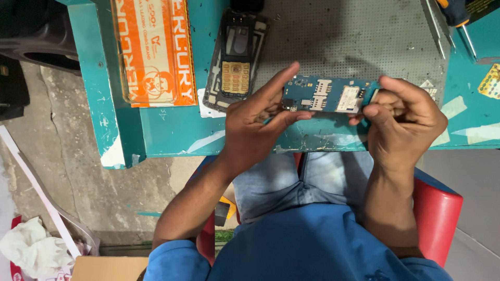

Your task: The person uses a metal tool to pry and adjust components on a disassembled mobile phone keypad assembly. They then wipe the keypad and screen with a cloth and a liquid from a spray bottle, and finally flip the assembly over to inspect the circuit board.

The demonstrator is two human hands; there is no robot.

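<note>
I hold a blue phone circuit board [325, 94] with metal card slots between both hands, above the front edge of a teal workbench [172, 132]. My left hand [255, 122] pinches its left end with index finger on top and thumb beneath. My right hand [403, 122] grips its right end with curled fingers. An opened phone casing [235, 60] with a yellow keypad membrane lies on the bench just left of the board.
An orange printed box [153, 49] lies on the bench's left part. A grey perforated mat [354, 39] covers the middle. Tweezers [436, 26] and a screwdriver [461, 21] rest at top right. I sit on a red stool [437, 208]; crumpled paper [31, 250] lies on the floor.
</note>
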